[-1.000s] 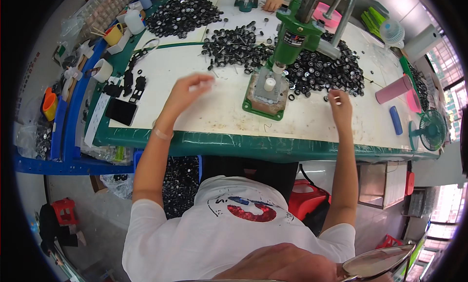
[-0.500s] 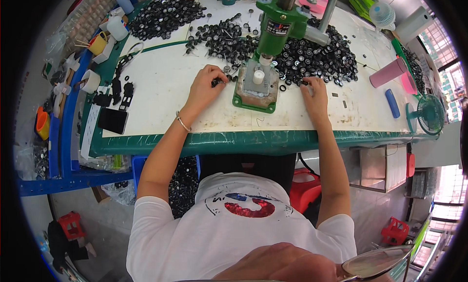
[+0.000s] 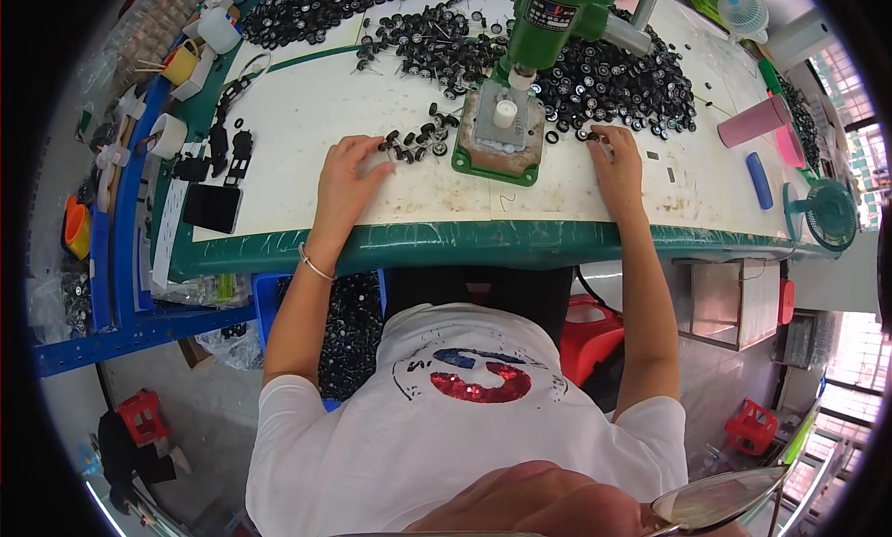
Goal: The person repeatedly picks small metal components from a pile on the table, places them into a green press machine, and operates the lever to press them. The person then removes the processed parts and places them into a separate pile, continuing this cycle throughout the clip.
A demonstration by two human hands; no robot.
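Observation:
My left hand (image 3: 348, 186) lies on the white tabletop with thumb and fingers apart and nothing between them. Just right of its fingertips is a small group of black wheels (image 3: 418, 147), some joined by thin metal axles. My right hand (image 3: 618, 170) is closed, thumb and fingertips pinching a small black wheel (image 3: 595, 137) at the near edge of the large wheel pile (image 3: 618, 86). Between my hands stands a green hand press (image 3: 542, 26). A white round fixture (image 3: 505, 114) sits on its base plate.
More wheels on axles (image 3: 437, 45) lie behind the press, and another pile (image 3: 311, 21) is at the far left. A black phone (image 3: 213, 208) rests near the left edge. On the right are a pink cup (image 3: 753, 121), a blue cylinder (image 3: 759, 181) and a green fan (image 3: 829, 214).
My left hand has drawn back to the left and opened, leaving black wheels by the press. My right hand stays by the pile, its fingers curled closer. The view has shifted slightly.

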